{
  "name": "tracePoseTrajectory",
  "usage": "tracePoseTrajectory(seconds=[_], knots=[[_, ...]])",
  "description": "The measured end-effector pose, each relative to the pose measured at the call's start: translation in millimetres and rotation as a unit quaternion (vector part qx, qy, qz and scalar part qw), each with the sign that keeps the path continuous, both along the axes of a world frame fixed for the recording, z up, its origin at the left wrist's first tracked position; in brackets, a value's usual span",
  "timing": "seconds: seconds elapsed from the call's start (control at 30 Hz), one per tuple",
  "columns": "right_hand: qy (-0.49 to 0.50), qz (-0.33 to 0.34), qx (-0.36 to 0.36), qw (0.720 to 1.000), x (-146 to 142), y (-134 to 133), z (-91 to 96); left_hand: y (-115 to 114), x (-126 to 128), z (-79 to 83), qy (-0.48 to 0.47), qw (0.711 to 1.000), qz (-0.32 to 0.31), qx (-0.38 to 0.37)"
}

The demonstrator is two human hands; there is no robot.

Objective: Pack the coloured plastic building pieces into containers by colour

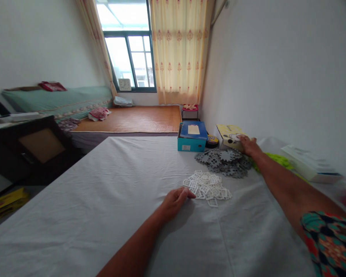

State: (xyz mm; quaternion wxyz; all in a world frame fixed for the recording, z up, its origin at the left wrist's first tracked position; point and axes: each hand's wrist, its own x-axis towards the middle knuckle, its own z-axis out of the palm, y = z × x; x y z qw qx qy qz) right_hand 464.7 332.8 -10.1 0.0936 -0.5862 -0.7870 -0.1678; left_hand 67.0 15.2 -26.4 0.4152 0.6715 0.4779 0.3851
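Note:
My left hand point(175, 202) rests low over the white tablecloth, its index finger stretched to the near left edge of a pile of white plastic lattice pieces point(206, 186). Nothing shows in it. Reaching far to the right, my right hand point(248, 146) has its fingers bent over the right end of a yellow cardboard box point(229, 132) with a cartoon print. The fingertips are partly hidden. Between the box and the white pile lies a heap of grey gear-shaped plastic pieces point(225, 159). Bright green pieces point(278, 161) sit partly behind my right forearm.
A blue shoebox point(192, 144) and a round black-and-yellow container point(212, 141) stand left of the yellow box. At the far right is a white box point(311, 163) beside the wall. A dark cabinet point(31, 150) and a bed with a brown mat point(144, 117) are beyond the table.

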Motion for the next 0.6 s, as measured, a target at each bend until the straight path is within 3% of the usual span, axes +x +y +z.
tracePoseTrajectory(seconds=[0.2,0.4,0.5,0.6], knots=[[0.0,0.009,0.041,0.999,12.8,7.7,11.5,-0.3,0.8,1.4,-0.01,1.0,-0.002,-0.007],[0.023,0.003,0.106,0.994,19.7,0.3,39.1,0.5,0.0,-0.2,-0.007,1.0,-0.003,-0.002],[0.051,0.025,0.161,0.985,22.8,-20.2,58.8,1.3,-1.0,-1.6,-0.006,1.0,0.001,-0.002],[0.073,0.083,0.203,0.973,16.9,-63.3,76.6,3.3,-1.6,-2.8,-0.038,0.999,0.015,-0.002]])
